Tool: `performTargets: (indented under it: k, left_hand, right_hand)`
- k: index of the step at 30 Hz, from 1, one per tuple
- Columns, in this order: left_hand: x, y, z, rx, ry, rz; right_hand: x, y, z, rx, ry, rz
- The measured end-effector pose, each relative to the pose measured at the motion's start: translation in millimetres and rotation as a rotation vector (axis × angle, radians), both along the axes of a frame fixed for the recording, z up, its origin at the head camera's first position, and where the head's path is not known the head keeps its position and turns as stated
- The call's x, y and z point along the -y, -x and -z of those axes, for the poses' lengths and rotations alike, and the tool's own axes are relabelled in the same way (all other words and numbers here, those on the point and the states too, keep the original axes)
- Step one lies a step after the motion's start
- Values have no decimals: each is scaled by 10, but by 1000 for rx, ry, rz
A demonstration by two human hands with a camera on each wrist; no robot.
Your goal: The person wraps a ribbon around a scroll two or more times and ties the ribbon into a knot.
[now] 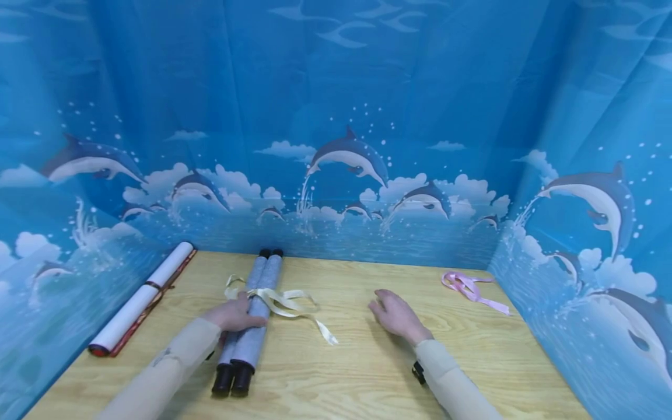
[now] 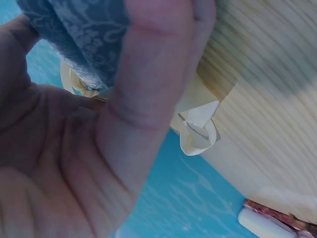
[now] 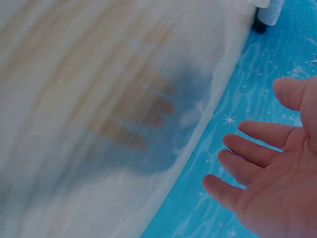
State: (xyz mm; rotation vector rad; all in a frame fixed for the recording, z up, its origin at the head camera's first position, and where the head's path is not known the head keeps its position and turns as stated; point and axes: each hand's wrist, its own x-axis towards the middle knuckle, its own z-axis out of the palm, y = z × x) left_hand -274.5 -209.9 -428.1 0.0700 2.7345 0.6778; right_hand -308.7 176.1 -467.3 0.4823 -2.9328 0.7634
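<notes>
Two rolled grey scrolls [image 1: 252,344] with dark end knobs lie side by side on the table, left of centre. A cream ribbon [image 1: 278,300] is tied around them in a bow, its tails trailing to the right. My left hand [image 1: 234,315] grips the pair just below the bow. In the left wrist view, its thumb and fingers curl round the patterned grey scrolls [image 2: 94,34]. My right hand [image 1: 397,317] hovers over the table right of centre. Its fingers [image 3: 247,168] are spread and loosely extended, holding nothing.
At the far left, a white scroll [image 1: 139,303] with a dark tie lies beside a red patterned strip [image 1: 157,300]. A loose pink ribbon [image 1: 469,287] rests at the back right of the wooden table [image 1: 336,379]. Blue dolphin-print curtains [image 1: 336,87] enclose the back and sides.
</notes>
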Motion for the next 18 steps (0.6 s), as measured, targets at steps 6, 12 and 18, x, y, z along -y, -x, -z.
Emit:
performTargets:
  k: [6,12,18]
  left_hand:
    - [214,17,-29,56,-6,-32]
    - [371,22,-58,79,26,-26]
    - [566,16,-134,97,72,-7]
  right_hand:
    - [-109,-5,10,-81,-135,12]
    - [-205,-15,23,-108,-210,26]
    - [-317,-20,34,-99,-230,35]
